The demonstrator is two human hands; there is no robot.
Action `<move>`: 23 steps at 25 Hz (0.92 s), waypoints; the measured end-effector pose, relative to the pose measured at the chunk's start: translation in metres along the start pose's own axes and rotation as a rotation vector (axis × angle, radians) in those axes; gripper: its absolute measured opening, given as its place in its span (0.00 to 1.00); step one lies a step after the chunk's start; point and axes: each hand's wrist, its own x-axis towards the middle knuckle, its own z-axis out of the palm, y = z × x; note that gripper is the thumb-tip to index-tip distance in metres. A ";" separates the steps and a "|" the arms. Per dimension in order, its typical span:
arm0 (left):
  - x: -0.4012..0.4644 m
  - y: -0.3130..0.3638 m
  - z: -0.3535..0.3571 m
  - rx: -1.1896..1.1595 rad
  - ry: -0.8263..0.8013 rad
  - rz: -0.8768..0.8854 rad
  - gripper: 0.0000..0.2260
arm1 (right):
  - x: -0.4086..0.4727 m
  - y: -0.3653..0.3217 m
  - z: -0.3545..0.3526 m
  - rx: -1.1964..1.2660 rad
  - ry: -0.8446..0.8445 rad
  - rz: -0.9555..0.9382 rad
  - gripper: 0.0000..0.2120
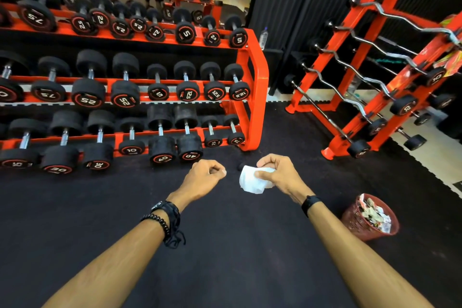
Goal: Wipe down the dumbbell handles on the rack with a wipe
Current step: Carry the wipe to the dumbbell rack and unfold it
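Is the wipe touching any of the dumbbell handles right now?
No, the right hand holds the white wipe in the air over the dark floor, short of the dumbbell rack.

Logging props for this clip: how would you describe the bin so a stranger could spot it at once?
Start at the orange barbell rack on the right and drop down to the black floor mat in front of it. The bin stands there, just right of the right forearm. It is a round red mesh basket filled with crumpled paper waste, the only container on the floor.
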 end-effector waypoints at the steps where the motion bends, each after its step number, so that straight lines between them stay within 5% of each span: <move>1: 0.000 0.000 -0.002 0.002 0.004 0.000 0.04 | 0.002 -0.001 0.003 -0.022 0.003 0.002 0.12; 6: -0.006 -0.009 -0.018 0.000 0.029 -0.021 0.05 | 0.015 -0.014 0.022 -0.146 -0.073 -0.059 0.21; 16: -0.018 -0.039 -0.064 -0.036 0.102 -0.062 0.05 | 0.017 -0.039 0.072 0.119 -0.158 -0.090 0.08; 23: -0.017 -0.041 -0.070 -0.049 0.117 -0.074 0.05 | 0.017 -0.042 0.076 0.177 -0.301 -0.063 0.11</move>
